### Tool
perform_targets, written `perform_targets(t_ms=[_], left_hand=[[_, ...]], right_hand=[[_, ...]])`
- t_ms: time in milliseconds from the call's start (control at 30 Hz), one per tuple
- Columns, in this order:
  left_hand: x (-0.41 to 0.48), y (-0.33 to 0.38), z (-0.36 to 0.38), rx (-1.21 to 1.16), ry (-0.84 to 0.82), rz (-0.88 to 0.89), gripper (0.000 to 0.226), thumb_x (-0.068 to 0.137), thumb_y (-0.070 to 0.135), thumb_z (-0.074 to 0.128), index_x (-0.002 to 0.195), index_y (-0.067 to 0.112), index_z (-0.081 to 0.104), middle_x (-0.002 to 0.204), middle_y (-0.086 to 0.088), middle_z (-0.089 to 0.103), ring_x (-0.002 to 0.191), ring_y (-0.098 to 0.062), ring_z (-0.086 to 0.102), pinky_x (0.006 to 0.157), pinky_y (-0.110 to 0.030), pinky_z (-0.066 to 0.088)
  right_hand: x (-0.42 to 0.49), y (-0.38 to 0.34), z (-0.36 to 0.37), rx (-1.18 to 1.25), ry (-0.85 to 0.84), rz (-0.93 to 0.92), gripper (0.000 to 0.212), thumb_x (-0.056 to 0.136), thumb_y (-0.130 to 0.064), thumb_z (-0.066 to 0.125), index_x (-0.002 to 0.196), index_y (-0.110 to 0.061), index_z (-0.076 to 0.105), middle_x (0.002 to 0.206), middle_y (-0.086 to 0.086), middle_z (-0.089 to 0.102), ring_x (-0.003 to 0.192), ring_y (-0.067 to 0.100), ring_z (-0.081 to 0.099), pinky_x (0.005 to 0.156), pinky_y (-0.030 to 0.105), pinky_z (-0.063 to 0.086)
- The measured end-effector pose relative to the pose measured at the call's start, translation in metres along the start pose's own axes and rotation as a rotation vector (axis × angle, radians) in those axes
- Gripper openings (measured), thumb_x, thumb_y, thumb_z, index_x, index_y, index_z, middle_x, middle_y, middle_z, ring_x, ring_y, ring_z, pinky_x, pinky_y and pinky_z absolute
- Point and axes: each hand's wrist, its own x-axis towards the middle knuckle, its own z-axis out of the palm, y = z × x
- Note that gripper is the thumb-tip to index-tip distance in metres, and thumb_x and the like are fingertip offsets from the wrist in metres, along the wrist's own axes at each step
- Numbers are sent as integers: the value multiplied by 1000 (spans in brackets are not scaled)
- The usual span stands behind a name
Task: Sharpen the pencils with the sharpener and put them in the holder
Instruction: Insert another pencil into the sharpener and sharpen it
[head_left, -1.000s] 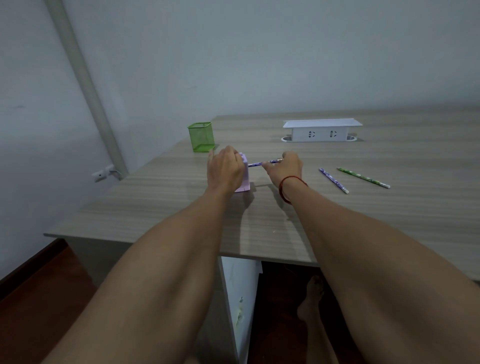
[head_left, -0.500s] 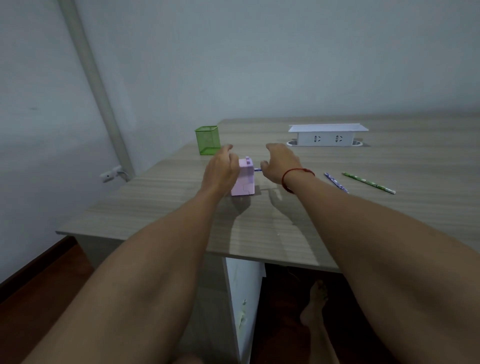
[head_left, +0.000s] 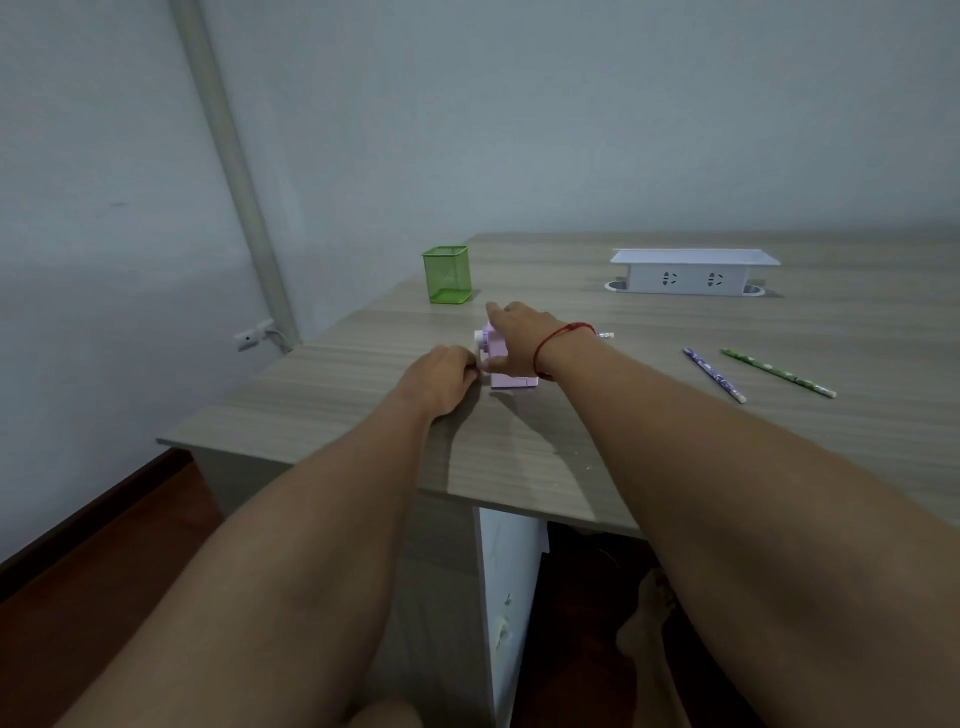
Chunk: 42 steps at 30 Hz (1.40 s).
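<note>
A pink sharpener (head_left: 511, 382) stands on the wooden desk (head_left: 649, 441). My right hand (head_left: 519, 338) lies over its top, thumb down its near face, holding it. My left hand (head_left: 444, 374) pinches the crank (head_left: 479, 353) on the sharpener's left side. A pencil sits in the sharpener; only its tail end (head_left: 605, 335) shows past my right wrist. The green mesh holder (head_left: 447, 275) stands behind near the desk's left edge; I see nothing in it. A purple pencil (head_left: 714, 374) and a green pencil (head_left: 776, 371) lie to the right.
A white socket box (head_left: 691, 273) stands at the back of the desk. The desk's left edge and front edge are close to the sharpener. A bare foot (head_left: 644, 618) shows on the floor under the desk.
My right hand let go of the pencil and moved onto the sharpener's top. My left hand left the top and went to the crank on its left side.
</note>
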Motion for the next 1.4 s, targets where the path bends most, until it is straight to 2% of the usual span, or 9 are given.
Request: perform_targets(t_ms=[100,233,433,600,767,933,1133,1300,1400], left_hand=[[4,-3,4,75,-16,9,28,96,22,44,110,10,64,110,-20,65,101,-38,61,84,-43,49],[7,-1,1,175,-32,23,30,99,22,39,111,6,61,109,-20,64,98,-37,60,78,-41,45],[19,-4,-17,315,-23,180,22,97,16,42,113,10,56,106,-16,64,95,-35,61,72,-37,42],[30,3,-39,455,5,171,20,93,-1,43,108,1,56,109,-20,63,102,-38,60,75,-41,44],[31,2,-45,446,101,265,25,93,-3,40,113,-1,56,106,-25,63,97,-40,62,76,-45,47],[20,7,-58,388,167,287,26,100,8,36,116,0,55,108,-26,60,100,-43,59,78,-47,44],[-15,16,-54,250,203,277,20,97,10,43,99,-2,59,97,-28,63,90,-45,60,67,-42,40],[-35,13,-38,123,122,232,24,99,19,40,104,4,58,86,-23,62,78,-40,59,64,-36,36],[-26,9,-38,126,89,199,25,98,18,42,100,1,62,90,-23,65,82,-41,61,66,-39,39]], right_hand=[[4,-1,6,-52,53,-6,53,96,-42,46,138,-11,39,137,15,46,123,34,50,99,41,41],[4,-5,6,-69,77,10,43,98,-37,39,133,-12,44,134,12,50,122,33,50,97,41,42],[0,-6,14,-28,141,6,41,97,-32,40,132,-10,44,135,12,47,123,34,48,97,44,42],[-1,-4,12,-36,111,0,45,97,-33,42,136,-12,39,139,10,44,125,33,48,99,44,41],[-4,-6,8,-60,92,13,48,99,-35,42,141,-13,35,143,10,42,128,31,45,101,44,41],[-5,-11,3,-72,76,71,47,97,-37,46,138,-14,39,141,11,45,126,32,47,99,44,42],[-7,-17,-3,-57,49,120,43,97,-37,44,133,-13,44,137,13,47,123,34,50,98,43,42],[-6,-18,-4,-57,39,124,42,98,-36,41,131,-11,45,135,16,47,122,36,49,97,42,42],[-5,-18,-2,-31,50,134,40,98,-33,38,130,-11,46,135,15,47,122,36,49,97,42,42]])
